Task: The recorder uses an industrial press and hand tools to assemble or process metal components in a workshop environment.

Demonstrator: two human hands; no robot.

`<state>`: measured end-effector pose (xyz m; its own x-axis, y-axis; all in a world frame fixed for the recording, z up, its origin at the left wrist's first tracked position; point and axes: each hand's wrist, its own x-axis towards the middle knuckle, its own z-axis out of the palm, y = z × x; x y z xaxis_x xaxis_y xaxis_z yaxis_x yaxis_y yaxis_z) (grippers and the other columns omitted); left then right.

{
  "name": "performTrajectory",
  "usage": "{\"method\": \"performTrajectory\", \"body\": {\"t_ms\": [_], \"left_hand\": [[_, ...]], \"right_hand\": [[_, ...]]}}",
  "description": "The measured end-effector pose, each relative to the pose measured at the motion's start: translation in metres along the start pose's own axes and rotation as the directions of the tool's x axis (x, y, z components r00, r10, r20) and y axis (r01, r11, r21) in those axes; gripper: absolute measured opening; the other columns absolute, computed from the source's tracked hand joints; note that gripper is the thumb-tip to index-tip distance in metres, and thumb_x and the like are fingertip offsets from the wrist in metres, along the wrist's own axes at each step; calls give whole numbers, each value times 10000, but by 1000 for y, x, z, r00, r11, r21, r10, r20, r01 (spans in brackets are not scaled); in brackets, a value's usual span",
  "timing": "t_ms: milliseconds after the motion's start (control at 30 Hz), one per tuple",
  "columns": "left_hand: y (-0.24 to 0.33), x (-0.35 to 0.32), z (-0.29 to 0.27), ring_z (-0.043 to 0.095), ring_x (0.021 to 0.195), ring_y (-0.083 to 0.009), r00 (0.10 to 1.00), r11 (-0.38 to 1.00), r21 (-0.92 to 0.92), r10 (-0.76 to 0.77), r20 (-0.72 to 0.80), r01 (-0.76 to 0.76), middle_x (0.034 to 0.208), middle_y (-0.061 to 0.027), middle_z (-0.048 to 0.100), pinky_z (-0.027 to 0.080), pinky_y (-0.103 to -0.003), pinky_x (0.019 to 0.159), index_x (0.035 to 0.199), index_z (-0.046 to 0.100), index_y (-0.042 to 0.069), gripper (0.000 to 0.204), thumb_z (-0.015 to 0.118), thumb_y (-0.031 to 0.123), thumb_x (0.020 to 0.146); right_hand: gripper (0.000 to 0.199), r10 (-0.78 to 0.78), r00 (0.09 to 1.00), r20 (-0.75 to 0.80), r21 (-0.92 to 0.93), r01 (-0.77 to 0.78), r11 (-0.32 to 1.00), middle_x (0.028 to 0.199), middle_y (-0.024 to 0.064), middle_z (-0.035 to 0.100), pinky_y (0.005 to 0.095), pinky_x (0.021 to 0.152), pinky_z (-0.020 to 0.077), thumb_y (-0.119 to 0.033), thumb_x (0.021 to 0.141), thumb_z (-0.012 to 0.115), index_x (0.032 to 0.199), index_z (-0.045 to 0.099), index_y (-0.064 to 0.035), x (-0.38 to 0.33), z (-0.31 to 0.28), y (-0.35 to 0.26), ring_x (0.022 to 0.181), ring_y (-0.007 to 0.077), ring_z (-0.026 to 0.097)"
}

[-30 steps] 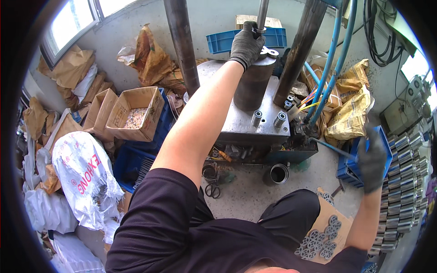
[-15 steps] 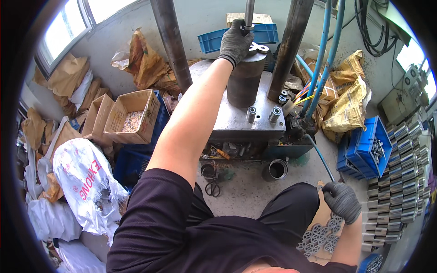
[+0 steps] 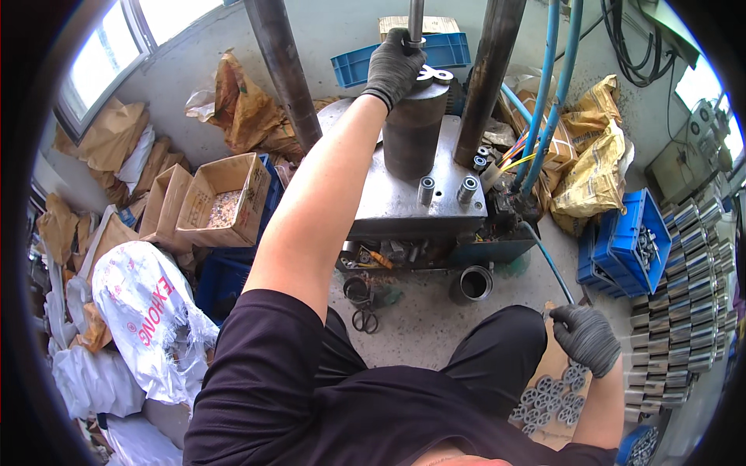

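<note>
My left hand (image 3: 392, 66), in a dark glove, reaches far forward and is closed around the foot of a thin steel rod (image 3: 416, 15) above a dark cylinder (image 3: 412, 132). The cylinder stands on the press's grey base plate (image 3: 404, 210). A flat silver part (image 3: 434, 74) lies on the cylinder's top beside my fingers. My right hand (image 3: 587, 338), also gloved, hangs low at my right knee with curled fingers, just above a cardboard tray of round toothed metal parts (image 3: 544, 392). Whether it holds anything is hidden.
Two dark columns (image 3: 284, 70) (image 3: 486, 78) flank the cylinder, and blue hoses (image 3: 552, 93) run down on the right. A blue crate (image 3: 622, 248) and rows of stacked metal rings (image 3: 684, 295) stand at right. Cardboard boxes (image 3: 221, 206) and a white sack (image 3: 144, 311) crowd the left. A can (image 3: 475, 283) stands on the floor.
My right hand came down from the blue crate at right to beside my right knee. My left hand stayed on top of the cylinder.
</note>
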<state>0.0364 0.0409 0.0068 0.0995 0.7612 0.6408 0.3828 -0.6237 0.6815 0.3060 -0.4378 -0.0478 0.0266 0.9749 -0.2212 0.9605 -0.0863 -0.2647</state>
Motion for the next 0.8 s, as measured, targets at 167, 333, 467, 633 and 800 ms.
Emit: {"method": "performTrajectory", "body": {"t_ms": [167, 333, 467, 633, 800], "left_hand": [[-7, 2, 0, 767, 994, -249, 997, 985, -154, -69, 27, 72, 1092, -168, 780, 598, -368, 919, 1282, 646, 36, 501, 811, 337, 917], [-20, 10, 1, 754, 954, -234, 994, 976, -191, -88, 71, 100, 1061, -159, 775, 590, -364, 881, 1268, 678, 36, 481, 778, 376, 944], [-25, 13, 7, 743, 942, -233, 994, 975, -206, -67, 81, 82, 1038, -144, 770, 580, -369, 879, 1243, 692, 36, 447, 759, 369, 951], [-24, 10, 2, 721, 925, -222, 991, 972, -214, -76, 110, 98, 1012, -130, 762, 563, -360, 876, 1204, 706, 31, 399, 739, 342, 955], [-18, 7, -1, 688, 873, -203, 986, 954, -267, -110, 126, 140, 957, -116, 736, 551, -351, 841, 1189, 714, 36, 322, 681, 261, 961]], "right_hand": [[207, -9, 969, -247, 18, 14, 1000, 926, 216, 746, 495, 819, 581, -181, 896, 679, 1020, 772, -43, 3, -1, -6, 885, 411, 725], [188, -40, 994, -101, -31, 37, 999, 901, 218, 736, 495, 810, 580, -197, 901, 678, 965, 771, -47, -2, 10, 6, 868, 407, 720], [195, -21, 999, -47, -73, 17, 997, 873, 223, 724, 500, 795, 576, -219, 906, 675, 923, 760, -44, -3, 9, 6, 839, 406, 716], [212, -20, 999, -32, -64, 18, 998, 896, 229, 732, 498, 812, 579, -217, 907, 667, 960, 770, -40, 4, -7, 0, 864, 415, 718], [250, -51, 957, -285, 45, 67, 997, 941, 241, 738, 497, 832, 580, -212, 908, 655, 1038, 775, -34, 4, 0, 4, 887, 429, 719]]}}
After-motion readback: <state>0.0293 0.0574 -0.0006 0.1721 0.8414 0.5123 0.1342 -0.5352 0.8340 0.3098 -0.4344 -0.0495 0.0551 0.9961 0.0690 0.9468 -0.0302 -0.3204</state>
